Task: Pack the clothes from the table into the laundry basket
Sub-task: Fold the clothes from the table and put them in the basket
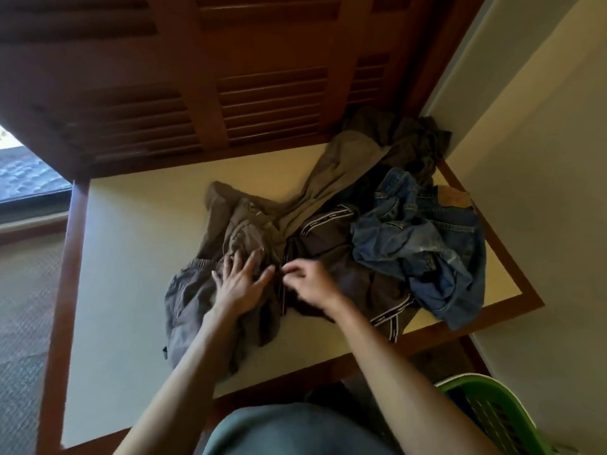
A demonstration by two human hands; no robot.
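Note:
A heap of clothes lies on the cream-topped table (138, 257). Grey-brown trousers (190, 300) lie at the left of the heap. Dark trousers with a white-striped band (335, 238) are in the middle, blue jeans (423, 244) at the right, and a khaki garment (338, 169) and a dark one (417, 142) behind. My left hand (241, 284) rests flat with fingers spread on the grey-brown trousers. My right hand (307, 282) pinches the edge of the dark striped trousers. The green laundry basket (492, 412) shows at the bottom right, beside the table.
A wooden louvred door (230, 77) stands behind the table. A cream wall (542, 159) runs along the right side. Carpet (23, 307) covers the floor at the left. The table has a brown wooden rim (62, 274).

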